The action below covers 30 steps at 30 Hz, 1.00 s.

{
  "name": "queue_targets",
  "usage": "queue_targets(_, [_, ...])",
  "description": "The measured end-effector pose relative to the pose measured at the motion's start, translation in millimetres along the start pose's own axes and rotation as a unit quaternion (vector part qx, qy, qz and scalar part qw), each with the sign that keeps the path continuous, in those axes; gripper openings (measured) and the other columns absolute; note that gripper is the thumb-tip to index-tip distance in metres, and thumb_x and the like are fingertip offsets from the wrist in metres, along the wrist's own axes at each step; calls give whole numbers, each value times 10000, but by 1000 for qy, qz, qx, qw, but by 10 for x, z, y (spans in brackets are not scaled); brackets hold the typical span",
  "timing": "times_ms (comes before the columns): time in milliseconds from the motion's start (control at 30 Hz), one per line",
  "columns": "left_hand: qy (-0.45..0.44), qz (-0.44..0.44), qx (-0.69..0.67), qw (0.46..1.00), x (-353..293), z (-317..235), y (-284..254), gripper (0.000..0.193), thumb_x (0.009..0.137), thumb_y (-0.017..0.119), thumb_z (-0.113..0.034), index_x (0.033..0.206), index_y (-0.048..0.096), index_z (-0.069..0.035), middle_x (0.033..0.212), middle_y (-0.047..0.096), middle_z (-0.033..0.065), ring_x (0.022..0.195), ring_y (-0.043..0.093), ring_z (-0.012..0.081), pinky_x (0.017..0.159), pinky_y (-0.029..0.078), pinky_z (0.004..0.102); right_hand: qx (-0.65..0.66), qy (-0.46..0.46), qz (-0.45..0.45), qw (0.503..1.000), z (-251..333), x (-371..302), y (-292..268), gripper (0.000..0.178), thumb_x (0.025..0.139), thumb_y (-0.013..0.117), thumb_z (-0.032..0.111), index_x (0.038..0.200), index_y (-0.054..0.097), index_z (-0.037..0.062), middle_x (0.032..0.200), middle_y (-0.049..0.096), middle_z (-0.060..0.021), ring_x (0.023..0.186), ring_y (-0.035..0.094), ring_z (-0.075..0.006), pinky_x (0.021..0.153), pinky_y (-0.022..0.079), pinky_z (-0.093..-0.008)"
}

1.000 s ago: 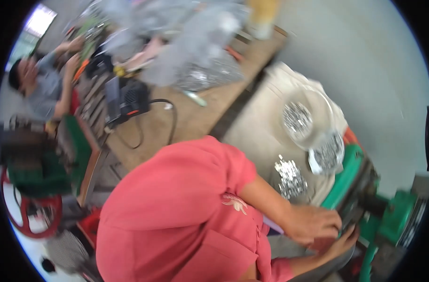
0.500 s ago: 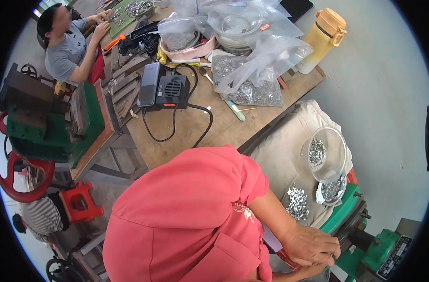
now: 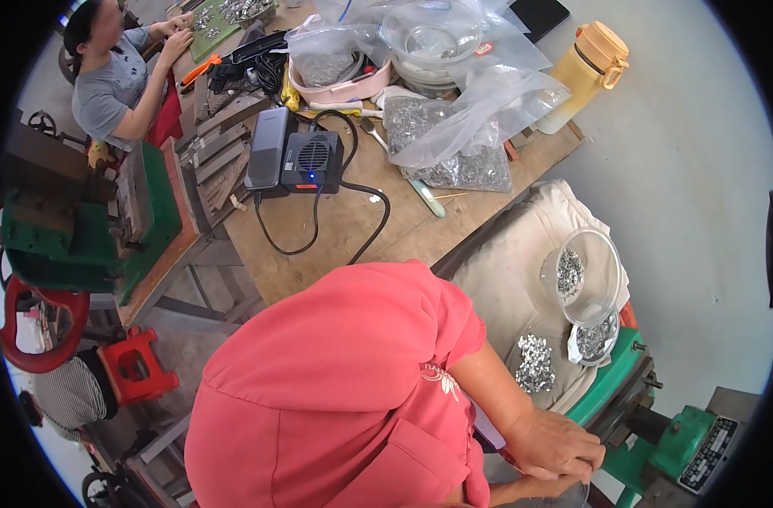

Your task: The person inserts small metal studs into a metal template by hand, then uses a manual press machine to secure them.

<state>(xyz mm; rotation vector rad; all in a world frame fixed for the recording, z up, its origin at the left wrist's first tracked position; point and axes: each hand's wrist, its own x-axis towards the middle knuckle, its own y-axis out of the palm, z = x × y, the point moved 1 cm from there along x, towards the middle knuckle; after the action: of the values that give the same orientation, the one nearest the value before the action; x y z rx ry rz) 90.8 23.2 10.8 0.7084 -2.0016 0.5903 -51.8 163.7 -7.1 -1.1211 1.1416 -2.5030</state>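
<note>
Grip: left hand (image 3: 558,442) has its fingers curled, positioned over the right hand (image 3: 557,486); whether either holds anything cannot be determined. A clear container (image 3: 575,499) shows partly beside them. Small silver pieces (image 3: 534,364) lie piled on beige cloth (image 3: 496,275), near the left forearm.

Hands (image 3: 556,444) together beside green machine (image 3: 676,442)

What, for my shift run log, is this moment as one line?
left hand: near right hand, grip unclear | right hand: partly hidden, grip unclear | nearby: green machine, clear tub, silver pieces on beige cloth
</note>
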Motion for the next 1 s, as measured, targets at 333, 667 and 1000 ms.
queue_targets(333, [-230, 25, -36, 972, 138, 317, -153, 285, 812, 686, -239, 1002, 645, -30, 1026, 563, 178, 960, 604, 382, 794, 509, 473, 84, 116, 30, 989, 174, -364, -540, 404, 1071, 482, 332, 1172, 626, -31, 1001, 662, -187, 839, 626, -289, 732, 520, -390])
queue_targets(667, [-481, 158, -255, 824, 274, 674, -833, 491, 985, 548, -346, 741, 722, 43, 714, 723, 128, 571, 696, 179, 586, 583, 320, 138, -127, 183, 965, 757, 152, -69, 412, 1058, 501, 374, 1078, 659, -6, 984, 658, -161, 810, 622, -292, 693, 505, -405])
queue_targets(1000, [-441, 232, -189, 846, 371, 931, -992, 289, 887, 713, -240, 774, 730, 26, 721, 737, 85, 626, 707, 163, 608, 571, 300, 318, -116, 320, 885, 426, 724, 520, 338, 1068, 472, 205, 1305, 532, -27, 989, 620, -77, 880, 583, -135, 807, 470, -271])
